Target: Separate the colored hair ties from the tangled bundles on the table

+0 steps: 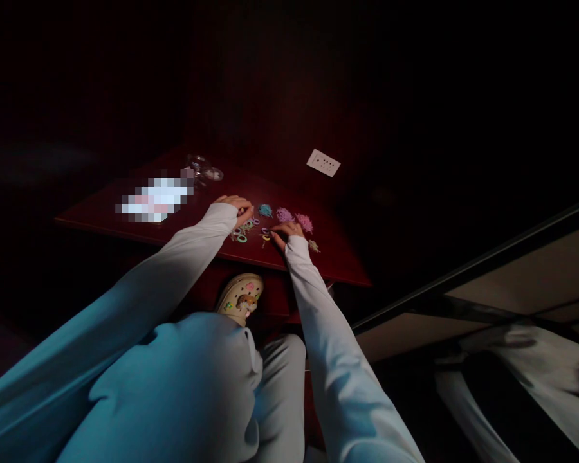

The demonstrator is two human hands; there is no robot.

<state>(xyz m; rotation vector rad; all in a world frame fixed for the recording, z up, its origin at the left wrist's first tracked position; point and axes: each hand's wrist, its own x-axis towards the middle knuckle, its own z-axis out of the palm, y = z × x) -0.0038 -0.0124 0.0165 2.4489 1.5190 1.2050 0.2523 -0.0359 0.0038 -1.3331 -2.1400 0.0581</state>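
My left hand (237, 204) is curled over the left side of a small cluster of rings and thin pieces, its fingertips bent down; whatever they hold is too small to make out. Below it lies a green ring (242, 238). My right hand (289, 230) rests on the tabletop with fingers stretched to the left and thumb apart. Its fingertips are close to a purple ring (265, 230) and a yellow ring (266, 238). Beyond the hands sit a blue tuft-like pile (265, 210), a lilac pile (284, 215) and a pink pile (303, 223). A pale yellowish pile (313, 245) lies right of my right wrist.
The dark red table (338, 260) meets a wall with a white socket plate (323, 163). Clear containers (204, 169) stand at the back left, near a bright pixelated object (157, 199). A beige clog (242, 297) and my knees are below the front edge.
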